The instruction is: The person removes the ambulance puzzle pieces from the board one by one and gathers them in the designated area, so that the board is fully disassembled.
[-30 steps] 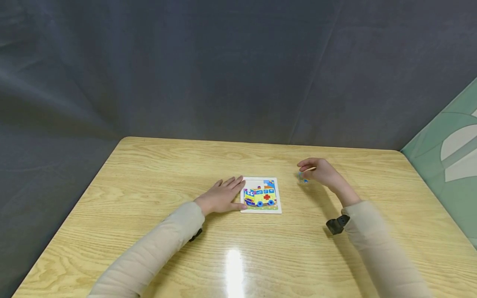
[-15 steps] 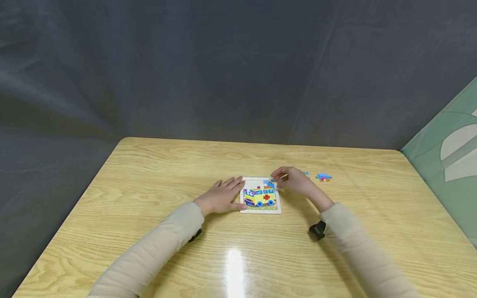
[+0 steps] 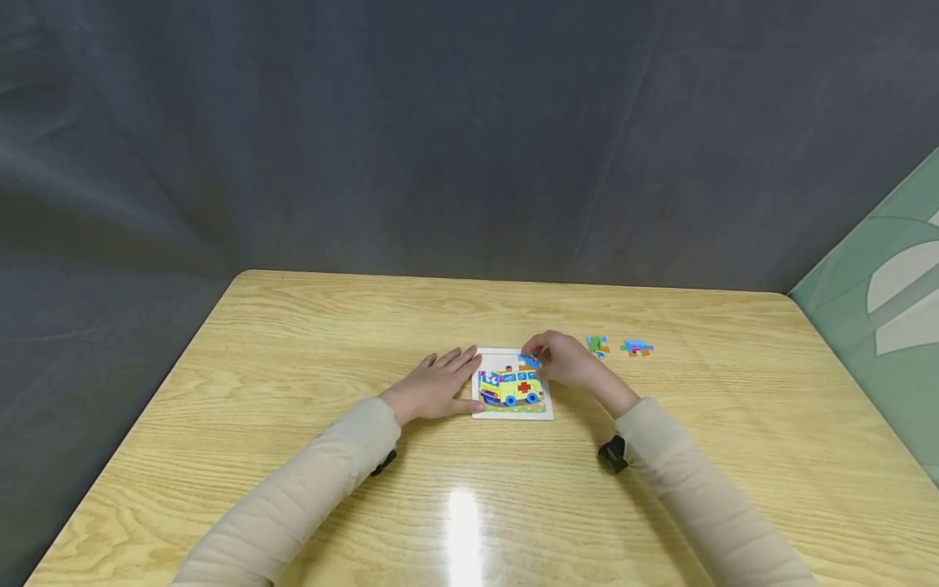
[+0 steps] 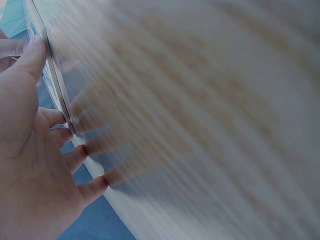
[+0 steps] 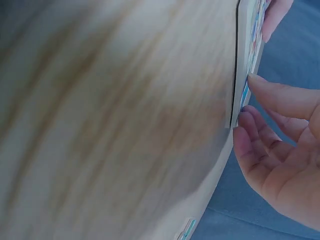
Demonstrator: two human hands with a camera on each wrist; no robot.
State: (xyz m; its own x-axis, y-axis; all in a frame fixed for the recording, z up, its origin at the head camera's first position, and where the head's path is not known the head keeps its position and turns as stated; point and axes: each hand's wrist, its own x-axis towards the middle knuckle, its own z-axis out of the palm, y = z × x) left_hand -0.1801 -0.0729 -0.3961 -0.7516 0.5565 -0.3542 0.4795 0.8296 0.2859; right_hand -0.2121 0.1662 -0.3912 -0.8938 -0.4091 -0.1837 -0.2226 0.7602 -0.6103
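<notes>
A small white puzzle frame (image 3: 513, 417) lies mid-table in the head view. Its picture of a yellow ambulance (image 3: 513, 387) fills most of it; a white bare patch shows at the upper left. My left hand (image 3: 434, 388) rests at the frame's left side, fingers spread, with the thumb over the lower left corner. At the upper right corner my right hand (image 3: 566, 359) touches a blue puzzle piece (image 3: 527, 359), its fingers bent and partly covering it. In the right wrist view the thumb (image 5: 280, 97) sits against the picture, apart from the fingers at the frame's corner.
Two loose puzzle pieces lie to the right of the frame: a green and blue piece (image 3: 597, 346) and a blue and pink piece (image 3: 637, 348). The wooden table (image 3: 352, 318) ends at a dark curtain (image 3: 440, 147) behind. Light glares on the table near the front.
My right hand has moved left from the loose pieces to the frame's upper right corner, leaving both loose pieces uncovered on the table. My left hand has stayed in place.
</notes>
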